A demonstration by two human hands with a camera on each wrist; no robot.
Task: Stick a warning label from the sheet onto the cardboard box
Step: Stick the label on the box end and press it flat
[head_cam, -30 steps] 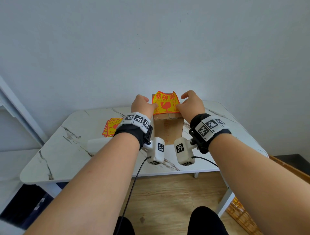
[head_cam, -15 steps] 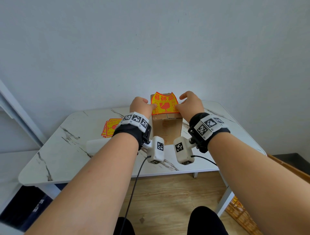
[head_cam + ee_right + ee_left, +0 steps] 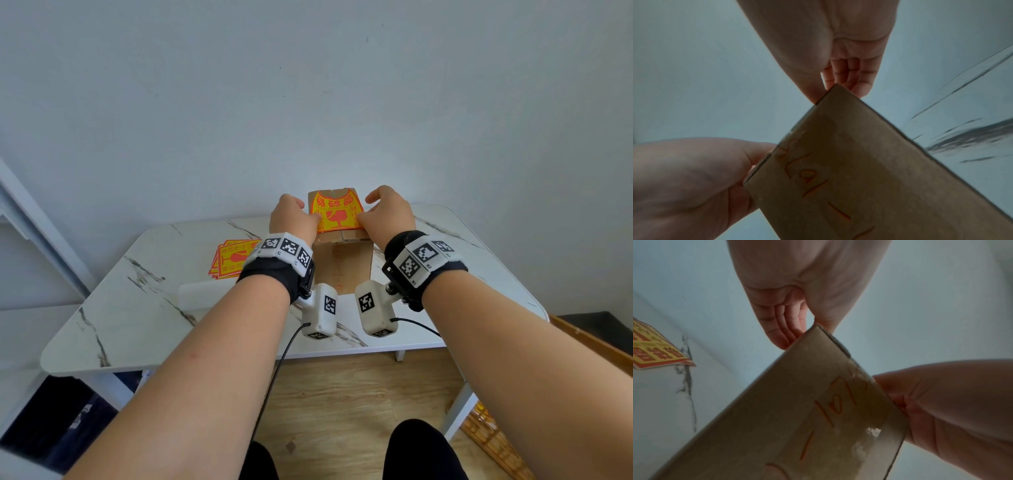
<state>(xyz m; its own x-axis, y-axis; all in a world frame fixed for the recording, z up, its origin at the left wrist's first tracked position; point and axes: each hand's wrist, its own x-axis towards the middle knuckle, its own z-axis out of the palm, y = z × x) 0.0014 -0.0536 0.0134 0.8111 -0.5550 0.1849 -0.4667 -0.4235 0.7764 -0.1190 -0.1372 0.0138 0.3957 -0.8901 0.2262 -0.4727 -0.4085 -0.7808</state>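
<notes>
A brown cardboard box [image 3: 342, 263] with orange handwriting on its near face stands at the middle of the table. A yellow and red warning label [image 3: 337, 214] lies over its top, with the far edge still curled up. My left hand [image 3: 291, 216] pinches the label's left edge at the box's top left corner. My right hand [image 3: 387, 212] pinches the right edge at the opposite corner. The wrist views show the box [image 3: 797, 418] from below, with curled fingers [image 3: 849, 73] at its top corners; the label itself is hidden there. The stack of label sheets [image 3: 233, 262] lies left of the box.
The white marble-pattern table [image 3: 137, 325] stands against a plain wall. A white paper strip [image 3: 202, 294] lies near the sheets on the left. A wooden crate [image 3: 496, 438] sits on the floor beneath the table's right end.
Both hands have come down with the label. It was held upright above the box and now lies lower, across the box top.
</notes>
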